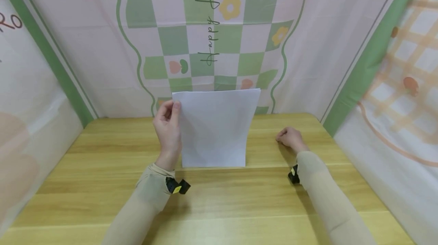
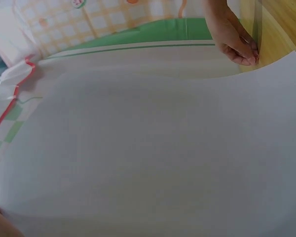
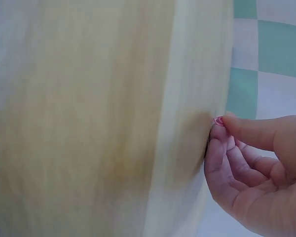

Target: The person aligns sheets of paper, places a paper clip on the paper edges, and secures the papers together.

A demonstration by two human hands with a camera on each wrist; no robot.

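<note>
White paper stands upright near the middle of the frame, pinched by its upper left edge in a person's left hand, thumb laid on the near face. Holding it by the margin appears meant to leave most of the face uncovered, while the unsupported upper right corner flares outward; whether the bottom edge touches the wooden table cannot be told. Right of centre, apart from the paper, the right hand hovers at or just over the tabletop, thumb and fingertip pinching a small red-and-white piece, a hold that probably suits something so little; what the piece is cannot be made out. Chief obstacle to sight is the paper itself, which masks part of the table and the foot of the green-and-white checked cloth at upper centre, and fills most of the left wrist's view. An orange-checked cloth hangs at upper right, a pale cloth at left. Black wrist cameras ride on beige sleeves rising from the bottom of the frame, well below the paper's grip.
</note>
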